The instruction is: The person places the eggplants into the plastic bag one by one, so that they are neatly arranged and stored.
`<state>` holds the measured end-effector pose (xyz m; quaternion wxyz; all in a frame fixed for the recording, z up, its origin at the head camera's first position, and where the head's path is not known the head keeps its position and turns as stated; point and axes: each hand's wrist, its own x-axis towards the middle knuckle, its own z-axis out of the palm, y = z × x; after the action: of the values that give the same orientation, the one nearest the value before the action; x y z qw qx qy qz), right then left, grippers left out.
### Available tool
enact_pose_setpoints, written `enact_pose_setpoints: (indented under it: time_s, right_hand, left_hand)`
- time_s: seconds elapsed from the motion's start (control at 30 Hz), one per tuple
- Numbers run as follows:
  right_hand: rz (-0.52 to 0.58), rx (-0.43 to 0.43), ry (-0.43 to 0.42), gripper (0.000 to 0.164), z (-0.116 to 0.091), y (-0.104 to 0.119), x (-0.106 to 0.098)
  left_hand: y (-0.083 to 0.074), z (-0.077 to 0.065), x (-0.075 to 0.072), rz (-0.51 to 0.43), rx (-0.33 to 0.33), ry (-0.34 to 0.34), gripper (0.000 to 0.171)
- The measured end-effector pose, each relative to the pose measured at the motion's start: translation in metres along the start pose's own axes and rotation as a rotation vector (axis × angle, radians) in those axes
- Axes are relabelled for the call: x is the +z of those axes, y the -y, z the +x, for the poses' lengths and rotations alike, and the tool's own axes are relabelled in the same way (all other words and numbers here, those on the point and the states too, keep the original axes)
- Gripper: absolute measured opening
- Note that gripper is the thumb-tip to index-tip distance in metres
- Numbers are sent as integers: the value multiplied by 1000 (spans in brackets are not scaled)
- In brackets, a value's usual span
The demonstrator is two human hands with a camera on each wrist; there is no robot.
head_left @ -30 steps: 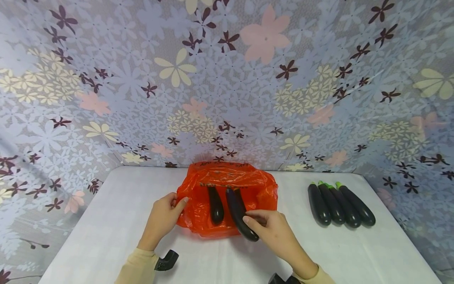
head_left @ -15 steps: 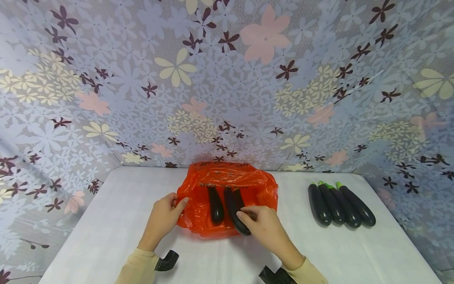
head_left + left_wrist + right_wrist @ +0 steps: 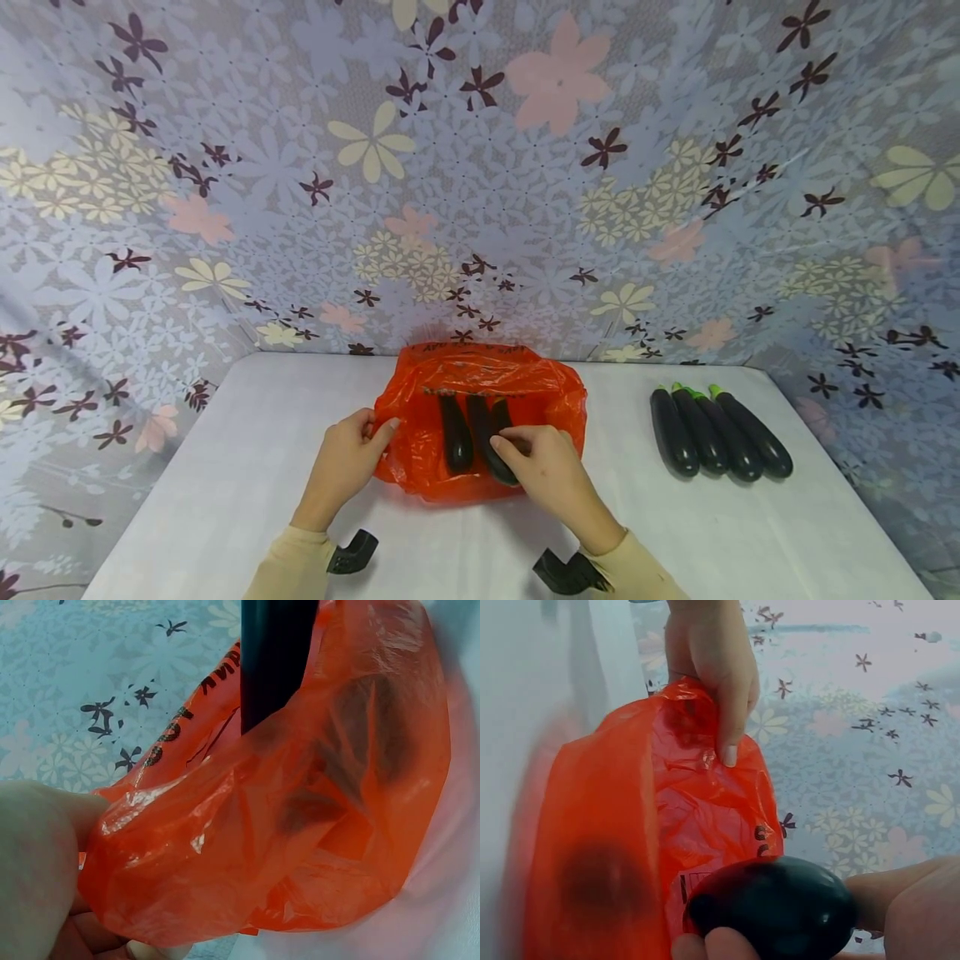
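A red plastic bag [image 3: 420, 433] with black print lies with its mouth toward me at the table's middle. My left hand [image 3: 347, 454] pinches the left edge of its mouth between thumb and fingers. In my right hand [image 3: 551, 475] is a dark eggplant [image 3: 483, 429], gripped near its rounded end, its other end inside the bag. The right wrist view shows that rounded end of the held eggplant [image 3: 780, 907] between thumb and fingers. Inside the bag, another eggplant [image 3: 456, 437] lies to the left, and part of one more [image 3: 501, 412] shows behind my right hand.
On the right of the white-covered table [image 3: 195, 500], several eggplants [image 3: 712, 433] lie side by side, green stems pointing away from me. A flower-patterned cloth [image 3: 480, 208] hangs behind and at both sides. Black wrist devices [image 3: 570, 573] sit on both forearms.
My right hand has moved left and slightly away from me, sliding the eggplant deeper into the bag. My left hand has stayed in place on the bag's edge.
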<state>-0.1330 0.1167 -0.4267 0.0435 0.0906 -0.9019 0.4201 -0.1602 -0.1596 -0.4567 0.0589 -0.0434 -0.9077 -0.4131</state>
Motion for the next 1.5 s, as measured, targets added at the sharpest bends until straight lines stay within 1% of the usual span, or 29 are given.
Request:
enact_pose_setpoints:
  time_s: [0.13, 0.27, 0.47, 0.83, 1.0, 1.23, 1.5]
  right_hand:
    - [-3, 1, -19, 22, 3, 2, 0]
    - [-19, -23, -31, 22, 6, 0, 3]
    - [-49, -41, -20, 22, 11, -5, 8]
    - [-95, 3, 16, 24, 19, -11, 20]
    - [-106, -1, 13, 24, 20, -13, 23]
    - [-124, -5, -16, 28, 21, -12, 26]
    - [-99, -20, -17, 31, 19, -12, 26]
  left_hand:
    - [-1, -1, 0, -3, 1, -5, 28]
    - [-1, 0, 1, -3, -9, -5, 26]
    - [-3, -1, 0, -7, -6, -1, 26]
    - [-2, -1, 1, -12, -29, -4, 26]
    - [-3, -2, 0, -14, -23, -3, 26]
    - [-3, -2, -1, -13, -20, -1, 26]
    - [-2, -2, 0, -12, -17, -1, 25]
